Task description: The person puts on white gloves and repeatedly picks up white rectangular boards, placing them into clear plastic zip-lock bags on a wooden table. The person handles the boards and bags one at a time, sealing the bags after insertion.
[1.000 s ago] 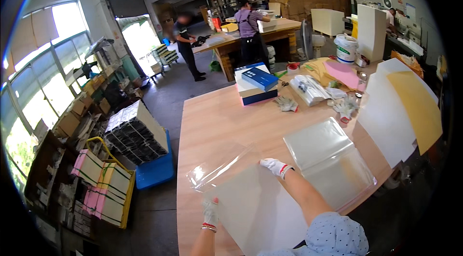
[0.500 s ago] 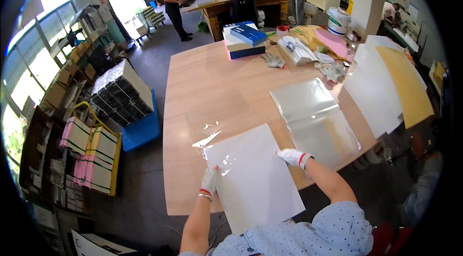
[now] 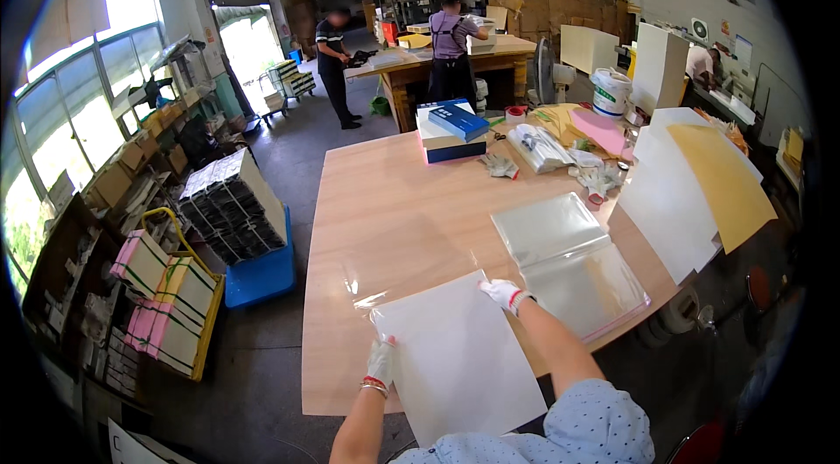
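My L grip (image 3: 381,362), gloved, was closed on the L edge of the white sheet (image 3: 464,368), thumb on top; my R grip (image 3: 503,293), also gloved, was pinched narrow on the R edge nr the far corner. The undersides were out of sight, so couldn't tell how deep either hold went, nor if it was one sheet or a few together. The sheet was right in front of me, over the near part of the wood-topped surface (image 3: 367,202), its near end out past the edge twd me. Clear film (image 3: 371,300) glinted by its far L corner; w/ that glare, couldn't say if it sat over, under or just beside the sheet. Handling, my guess: light, fairly stiff b/c it spanned btwn both sides w/o much sag, but prob. easy to crease or dent at the corners. Smooth face, so maybe a bit slippery for a gloved hold, & the film more so, thin & floppy. Best hold imo was on opp. long edges, thumbs up top, light pinch, no pressing mid-sheet. To the R, a stack of clear sleeves (image 3: 547,223) lay flat on the surface; farther back were a blue box (image 3: 459,121), a grey glove (image 3: 499,167) & a white bucket (image 3: 611,92).
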A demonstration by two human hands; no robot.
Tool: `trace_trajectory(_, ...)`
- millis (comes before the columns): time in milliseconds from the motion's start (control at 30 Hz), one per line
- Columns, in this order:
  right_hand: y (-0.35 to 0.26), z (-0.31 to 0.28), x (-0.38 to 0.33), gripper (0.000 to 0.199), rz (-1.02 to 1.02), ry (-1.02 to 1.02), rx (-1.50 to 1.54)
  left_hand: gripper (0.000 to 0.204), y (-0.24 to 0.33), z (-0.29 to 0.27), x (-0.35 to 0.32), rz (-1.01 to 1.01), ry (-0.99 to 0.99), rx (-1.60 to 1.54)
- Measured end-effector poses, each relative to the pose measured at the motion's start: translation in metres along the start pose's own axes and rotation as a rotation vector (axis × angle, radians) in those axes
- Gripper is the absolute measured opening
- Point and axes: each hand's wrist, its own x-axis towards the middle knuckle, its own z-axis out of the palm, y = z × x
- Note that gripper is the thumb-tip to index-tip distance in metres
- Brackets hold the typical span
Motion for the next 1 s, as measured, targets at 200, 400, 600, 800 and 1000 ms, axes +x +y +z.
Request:
trace_trajectory(200,0.03,-0.009,-0.004,0.062,-0.05,-0.056,0.151,0.052,-0.003,0.002,0.028,-0.041,0.024,0.245)
trace_trajectory(400,0.058,0.025,0.083,0.055,-0.09,-0.03,0.313,0.045,0.004,0.005,0.029,-0.058,-0.136,-0.111)
trace_trajectory(600,0.077,0.018,-0.002,0.048,0.016,-0.066,0.237,0.046,0.007,0.012,-0.006,-0.142,-0.119,0.181)
trace_trajectory(800,0.111,0.027,-0.06,0.048,0.16,-0.191,0.484,0.059,0.022,0.008,-0.072,-0.249,-0.154,0.436)
trace_trajectory(1000,0.152,0.038,-0.101,0.056,0.24,-0.226,0.292,0.062,-0.026,-0.002,-0.102,-0.281,-0.243,0.343)
